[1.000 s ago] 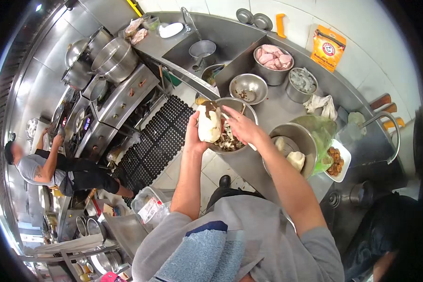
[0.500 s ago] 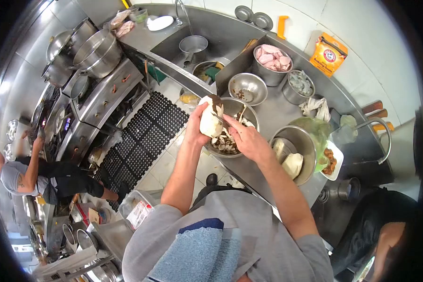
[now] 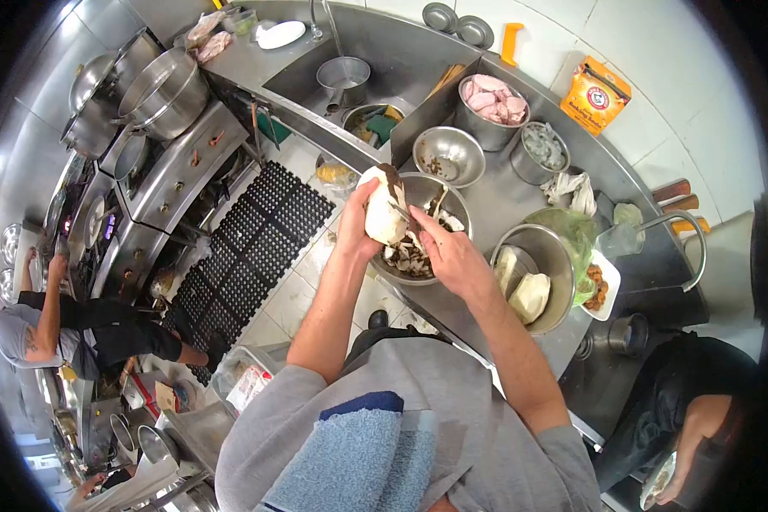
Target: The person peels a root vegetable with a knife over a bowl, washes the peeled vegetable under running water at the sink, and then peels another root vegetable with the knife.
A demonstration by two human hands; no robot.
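Note:
My left hand (image 3: 360,224) holds up a thick, partly peeled root vegetable (image 3: 386,220), its flesh white and some dark brown skin left along the top and right side. Against that side, my right hand (image 3: 449,254) grips a small knife (image 3: 398,209); its handle is hidden in my fingers. Directly below is a steel bowl (image 3: 462,200) of brown and white peelings (image 3: 411,258). Right of my right hand, a deep steel pot (image 3: 563,311) contains peeled white pieces (image 3: 532,297).
Behind the peelings stands another steel bowl (image 3: 449,154), beside a pot of raw pale meat (image 3: 491,98). A sink (image 3: 410,64) with running water lies at back left. Co-workers stand left at the stove (image 3: 38,328) and lower right (image 3: 687,410). A black rubber mat (image 3: 256,256) covers the floor.
The root has turned slightly in my left hand, and the knife blade now shows against it. At the lower right, the co-worker's hand with a plate has come further into view.

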